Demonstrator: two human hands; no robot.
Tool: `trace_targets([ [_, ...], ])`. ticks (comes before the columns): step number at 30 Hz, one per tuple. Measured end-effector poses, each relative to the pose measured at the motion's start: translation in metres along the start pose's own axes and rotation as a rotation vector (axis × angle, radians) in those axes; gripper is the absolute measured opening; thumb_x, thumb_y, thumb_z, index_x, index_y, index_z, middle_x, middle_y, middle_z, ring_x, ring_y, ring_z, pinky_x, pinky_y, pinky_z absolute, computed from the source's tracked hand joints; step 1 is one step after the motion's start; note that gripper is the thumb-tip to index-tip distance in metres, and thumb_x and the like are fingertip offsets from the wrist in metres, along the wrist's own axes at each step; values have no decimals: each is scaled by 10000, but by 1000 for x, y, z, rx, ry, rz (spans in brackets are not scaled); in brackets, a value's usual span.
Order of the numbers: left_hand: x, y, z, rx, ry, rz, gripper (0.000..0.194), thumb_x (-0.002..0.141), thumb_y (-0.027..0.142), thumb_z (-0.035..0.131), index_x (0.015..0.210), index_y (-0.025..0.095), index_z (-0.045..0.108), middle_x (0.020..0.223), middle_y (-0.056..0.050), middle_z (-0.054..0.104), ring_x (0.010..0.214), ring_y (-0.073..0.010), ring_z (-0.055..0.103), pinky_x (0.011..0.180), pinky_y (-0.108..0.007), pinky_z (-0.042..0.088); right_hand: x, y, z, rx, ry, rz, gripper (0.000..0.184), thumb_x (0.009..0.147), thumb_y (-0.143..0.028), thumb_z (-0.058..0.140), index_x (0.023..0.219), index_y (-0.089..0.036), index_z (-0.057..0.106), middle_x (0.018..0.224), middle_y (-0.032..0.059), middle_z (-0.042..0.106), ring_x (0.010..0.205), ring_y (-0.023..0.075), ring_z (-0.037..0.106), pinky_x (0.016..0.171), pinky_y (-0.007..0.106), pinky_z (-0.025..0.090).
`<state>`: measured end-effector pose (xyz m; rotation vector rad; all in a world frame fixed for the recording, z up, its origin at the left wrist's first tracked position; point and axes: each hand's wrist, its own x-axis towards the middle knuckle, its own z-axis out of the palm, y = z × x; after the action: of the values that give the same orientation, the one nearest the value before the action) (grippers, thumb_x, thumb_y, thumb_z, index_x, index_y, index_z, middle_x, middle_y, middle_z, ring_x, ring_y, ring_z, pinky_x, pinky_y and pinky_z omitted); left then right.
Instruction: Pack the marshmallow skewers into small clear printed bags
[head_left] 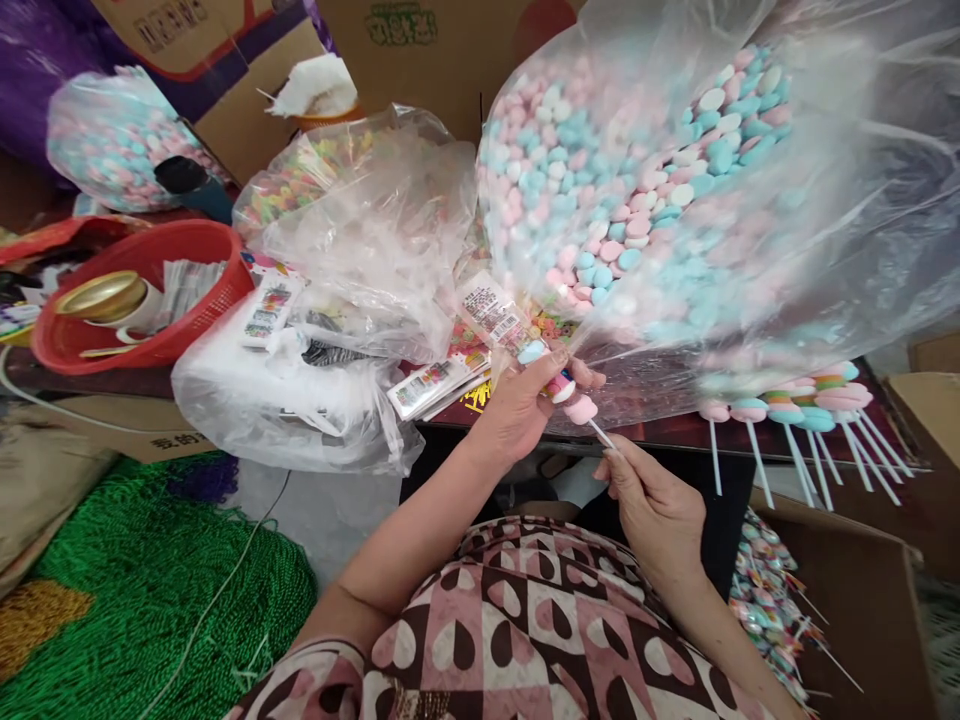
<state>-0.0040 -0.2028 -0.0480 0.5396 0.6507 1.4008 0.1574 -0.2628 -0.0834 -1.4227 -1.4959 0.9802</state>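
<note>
My left hand (521,410) is closed around a clear printed plastic wrapper (491,310) with a barcode label. Partly inside that wrapper is a marshmallow lollipop; its pink lower marshmallow (581,408) sticks out at the open end. Between thumb and fingers, my right hand (656,500) pinches the lollipop's white stick (602,434). A stack of flat printed wrappers (435,388) lies to the left of my left hand. Several finished-looking marshmallow sticks (787,410) rest along the table edge at right, their white sticks hanging over it.
A large clear bag of pink, blue and white marshmallows (637,200) fills the back right. Bags of colourful gummy rings (322,165) stand behind left, near a red basket (225,290). Below right, a cardboard box (855,600) holds wrapped lollipops. Green strands (187,570) lie lower left.
</note>
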Motion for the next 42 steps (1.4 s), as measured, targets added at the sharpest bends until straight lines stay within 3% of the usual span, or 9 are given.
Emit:
trace_targets([
  [6,-9,-2,2,109,-90,-31,344,748,499,771,836,185,661,806,-36,710,857,-193,698,918,-356,497,6,-2,3,520,-209,363,283,864,-469,662,931,-200,718,442,-67,458,411,90,339,440,237,265],
  [11,-7,20,2,62,-148,20,662,645,554,834,1190,254,608,1087,-68,725,1021,-244,694,861,-354,512,6,-1,-3,537,-272,348,291,888,-486,638,908,-197,672,429,-84,414,407,83,316,443,230,244],
  [16,-3,17,13,106,-23,7,277,790,405,747,944,202,639,688,17,667,787,-179,710,813,-314,517,9,-5,0,428,-260,299,320,917,-500,606,943,-189,679,442,-80,426,419,79,337,440,228,233],
  [20,-7,5,16,59,28,10,255,776,403,755,814,191,619,688,20,655,754,-157,699,857,-323,524,14,-16,8,447,-221,284,319,910,-505,612,917,-190,663,427,-84,416,407,77,325,433,230,208],
  [24,-12,1,12,73,-81,-86,286,800,447,723,769,178,629,683,-15,649,766,-185,700,515,-214,447,17,-32,13,706,-380,417,304,867,-497,648,816,-199,618,371,-113,318,360,66,213,425,236,195],
  [26,-13,4,11,60,-162,-132,283,808,459,716,827,183,654,742,-32,680,837,-203,709,457,-191,392,17,-37,13,805,-455,471,301,850,-493,657,776,-207,595,358,-123,281,352,63,163,420,241,194],
  [31,-6,28,7,6,-143,39,447,709,451,819,1042,213,642,1141,-55,712,1074,-234,675,885,-324,533,15,-28,7,712,-362,424,289,845,-471,692,840,-185,656,378,-112,311,384,59,217,447,237,191],
  [36,6,37,0,-105,55,117,222,766,315,761,889,196,621,636,58,577,677,-125,651,817,-324,542,11,-15,4,646,-415,489,287,856,-463,689,851,-176,683,363,-106,322,372,51,218,437,236,165],
  [42,-1,15,5,-103,97,44,227,767,278,745,825,205,538,591,92,480,580,-84,572,775,-306,528,12,-20,8,724,-404,510,258,852,-439,694,839,-182,676,367,-113,313,361,42,193,418,219,168],
])
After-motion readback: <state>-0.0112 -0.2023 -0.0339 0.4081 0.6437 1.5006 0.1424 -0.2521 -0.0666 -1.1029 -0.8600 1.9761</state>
